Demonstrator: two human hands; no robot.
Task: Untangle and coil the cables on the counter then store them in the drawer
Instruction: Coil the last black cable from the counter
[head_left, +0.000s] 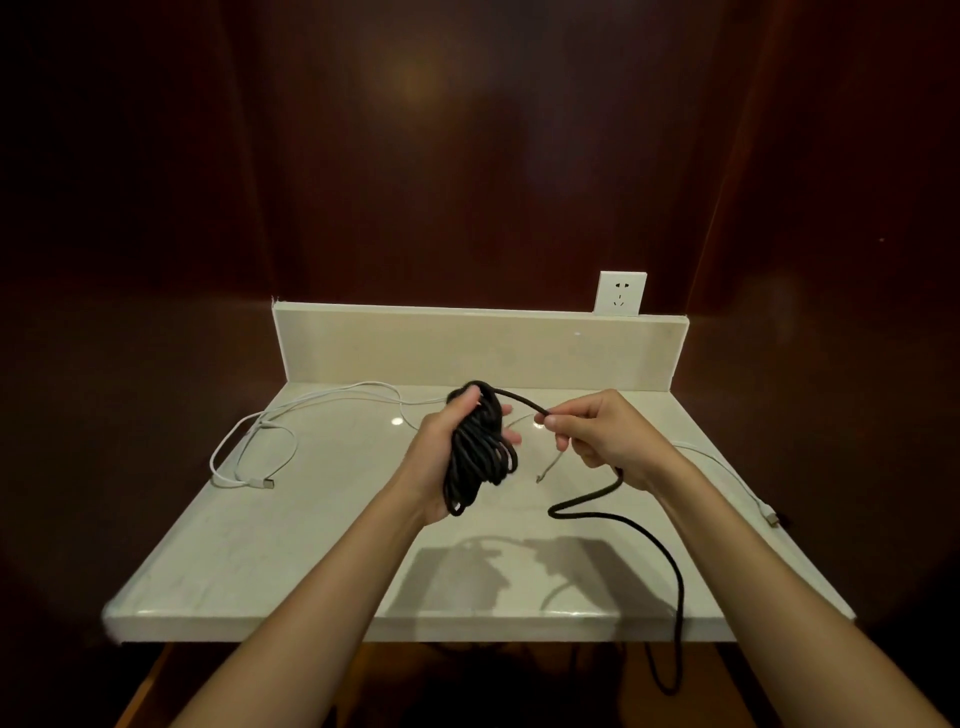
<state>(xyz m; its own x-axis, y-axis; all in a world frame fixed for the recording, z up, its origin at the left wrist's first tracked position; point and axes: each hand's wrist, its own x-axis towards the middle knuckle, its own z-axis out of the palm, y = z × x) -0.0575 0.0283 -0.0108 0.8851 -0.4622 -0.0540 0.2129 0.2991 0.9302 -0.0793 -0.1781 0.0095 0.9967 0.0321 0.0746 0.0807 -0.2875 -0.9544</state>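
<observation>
My left hand (434, 457) grips a bundle of black cable coils (480, 452) above the middle of the counter (322, 545). A strand runs from the top of the coil to my right hand (602, 436), which pinches it between thumb and fingers. The loose tail of the black cable (670, 566) snakes across the counter and hangs over its front edge. A white cable (249, 447) lies in loops at the left of the counter. Another white cable (727, 473) lies at the right, its plug near the right edge. No drawer is in view.
A low cream backsplash (478, 345) closes the back of the counter, with a white wall socket (620, 293) above its right end. Dark wood panels surround the counter. A thin pale cable end (545, 470) lies between my hands.
</observation>
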